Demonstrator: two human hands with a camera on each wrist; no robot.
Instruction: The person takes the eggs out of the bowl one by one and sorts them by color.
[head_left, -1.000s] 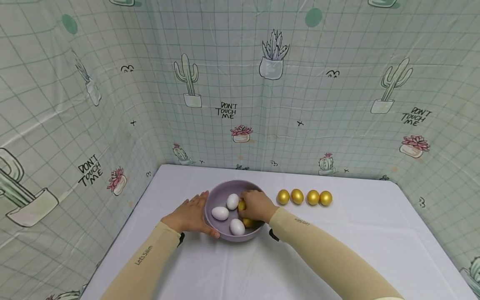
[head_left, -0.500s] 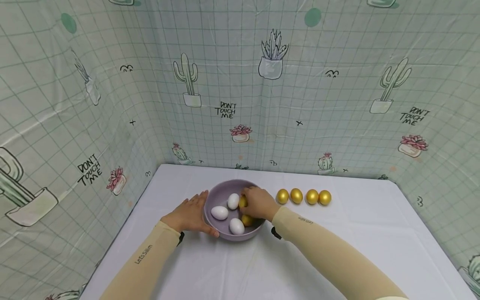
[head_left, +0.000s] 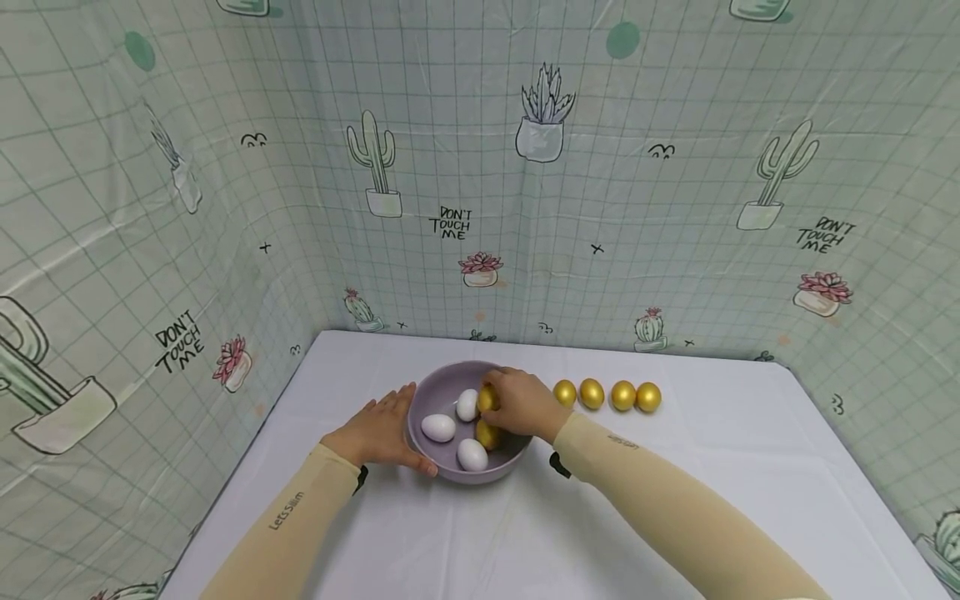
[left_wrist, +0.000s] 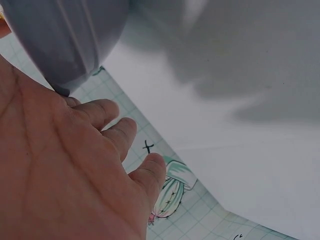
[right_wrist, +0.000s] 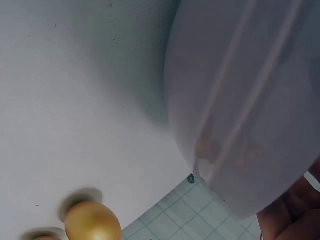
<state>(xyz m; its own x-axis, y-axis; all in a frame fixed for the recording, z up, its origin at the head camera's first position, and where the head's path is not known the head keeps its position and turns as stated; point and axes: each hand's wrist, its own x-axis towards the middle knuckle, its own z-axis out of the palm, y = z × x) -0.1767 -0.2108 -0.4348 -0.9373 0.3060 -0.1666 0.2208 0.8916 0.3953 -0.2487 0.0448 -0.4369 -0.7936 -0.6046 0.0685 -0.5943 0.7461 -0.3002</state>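
Note:
A mauve bowl [head_left: 474,478] stands on the white-covered table. Inside it lie three white eggs [head_left: 438,427] and a golden egg [head_left: 487,435]. My right hand [head_left: 527,405] reaches in over the bowl's right side and pinches a second golden egg [head_left: 488,397] between thumb and fingers, at the far side of the first. My left hand [head_left: 381,432] rests against the bowl's left side, thumb and fingers spread along the outer wall. In the left wrist view its fingers [left_wrist: 123,134] extend past the bowl's edge. The right wrist view shows mostly the bowl's outer wall [right_wrist: 235,100].
Several golden eggs [head_left: 622,395] sit in a row on the table, right of the bowl toward the back edge. A grid-patterned curtain [head_left: 420,275] with cactus drawings encloses the table at the back and sides.
My right hand has risen slightly and shifted right, bringing the pinched golden egg with it. The other golden egg in the bowl now shows more fully. My left hand stays put.

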